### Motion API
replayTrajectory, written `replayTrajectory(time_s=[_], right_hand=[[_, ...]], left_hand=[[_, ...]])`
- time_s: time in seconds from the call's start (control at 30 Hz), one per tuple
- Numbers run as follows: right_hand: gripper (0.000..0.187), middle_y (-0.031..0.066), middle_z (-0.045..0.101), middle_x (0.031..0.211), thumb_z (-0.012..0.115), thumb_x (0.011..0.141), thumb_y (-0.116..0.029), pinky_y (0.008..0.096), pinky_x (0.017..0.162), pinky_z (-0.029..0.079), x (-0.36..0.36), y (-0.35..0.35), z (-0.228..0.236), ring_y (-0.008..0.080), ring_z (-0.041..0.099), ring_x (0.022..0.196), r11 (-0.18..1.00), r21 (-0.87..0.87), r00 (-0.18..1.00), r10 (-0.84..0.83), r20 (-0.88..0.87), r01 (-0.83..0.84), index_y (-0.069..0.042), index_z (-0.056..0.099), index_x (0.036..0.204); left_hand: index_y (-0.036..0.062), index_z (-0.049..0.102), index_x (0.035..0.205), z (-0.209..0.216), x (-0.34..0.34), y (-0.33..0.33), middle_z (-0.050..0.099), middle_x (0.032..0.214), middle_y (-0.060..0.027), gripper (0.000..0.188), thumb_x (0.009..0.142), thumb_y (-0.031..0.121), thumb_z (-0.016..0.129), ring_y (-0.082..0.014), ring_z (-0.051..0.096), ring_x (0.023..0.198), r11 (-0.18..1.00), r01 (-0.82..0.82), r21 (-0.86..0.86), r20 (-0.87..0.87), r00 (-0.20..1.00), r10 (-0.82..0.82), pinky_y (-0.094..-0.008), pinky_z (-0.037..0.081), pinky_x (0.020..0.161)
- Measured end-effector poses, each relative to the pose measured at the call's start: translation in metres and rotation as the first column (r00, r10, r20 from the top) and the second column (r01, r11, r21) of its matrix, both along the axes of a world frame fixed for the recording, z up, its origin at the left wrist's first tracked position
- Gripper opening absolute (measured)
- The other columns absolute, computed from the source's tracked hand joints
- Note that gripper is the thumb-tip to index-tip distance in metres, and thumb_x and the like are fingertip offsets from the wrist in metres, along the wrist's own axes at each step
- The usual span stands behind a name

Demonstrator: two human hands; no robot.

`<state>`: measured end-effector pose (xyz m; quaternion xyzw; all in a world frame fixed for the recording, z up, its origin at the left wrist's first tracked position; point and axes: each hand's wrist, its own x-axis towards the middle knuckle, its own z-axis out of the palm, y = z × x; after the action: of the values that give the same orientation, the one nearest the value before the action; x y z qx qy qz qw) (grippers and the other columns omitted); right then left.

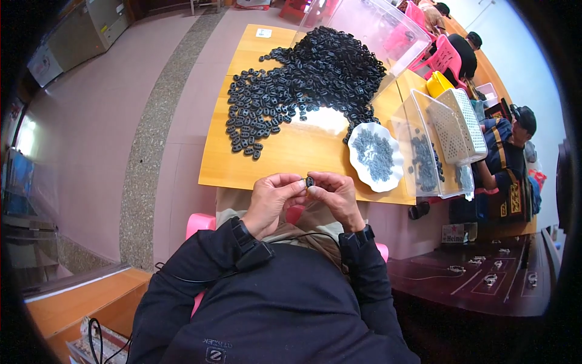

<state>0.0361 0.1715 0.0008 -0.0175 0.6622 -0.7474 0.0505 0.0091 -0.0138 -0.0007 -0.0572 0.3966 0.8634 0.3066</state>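
Between my two hands, just off the table's near edge, is a small black oval piece with holes (pixel 310 181). My left hand (pixel 274 197) pinches toward it with thumb and forefinger. From the other side my right hand (pixel 335 197) grips the same piece between thumb and fingertips. A large heap of matching black oval pieces (pixel 327 67) covers the far part of the table, thinning to loose ones on the left. Nearest my right hand stands a white scalloped dish (pixel 394 176) with many small grey parts (pixel 374 155) in it; their exact kind is too small to tell.
A wooden table (pixel 279 167) carries all this. A large clear bin (pixel 364 15) lies behind the heap. To the right are a clear box (pixel 424 158) with black pieces, a white perforated basket (pixel 458 124) and a yellow container (pixel 438 84). Other people (pixel 506 145) sit farther right.
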Motion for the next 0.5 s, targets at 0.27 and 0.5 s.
replayTrajectory(time_s=[0.27,0.5], right_hand=[[0.026,0.0098,0.068,0.095,0.065,0.085,0.004,0.0258,0.075,0.056,0.0000,0.0002,0.0013,0.0140,0.066,0.083,1.000,-0.015,1.000,-0.002,-0.009,0.002,0.004,0.063,0.111],[0.026,0.0096,0.068,0.096,0.065,0.085,0.005,0.0257,0.075,0.056,0.0003,0.0011,-0.0018,0.0139,0.067,0.083,0.999,-0.043,1.000,-0.012,-0.005,0.012,0.004,0.063,0.111]], left_hand=[[-0.0003,0.061,0.102,0.0030,0.0006,-0.0003,0.067,0.092,-0.0085,0.014,0.089,0.006,0.064,-0.0145,0.066,0.078,0.999,0.025,0.034,0.042,0.999,-0.027,-0.0249,0.057,0.073],[-0.0001,0.062,0.101,0.0029,0.0010,-0.0001,0.067,0.091,-0.0077,0.013,0.091,0.008,0.062,-0.0139,0.066,0.078,0.998,0.042,0.038,0.043,0.998,-0.044,-0.0247,0.057,0.073]])
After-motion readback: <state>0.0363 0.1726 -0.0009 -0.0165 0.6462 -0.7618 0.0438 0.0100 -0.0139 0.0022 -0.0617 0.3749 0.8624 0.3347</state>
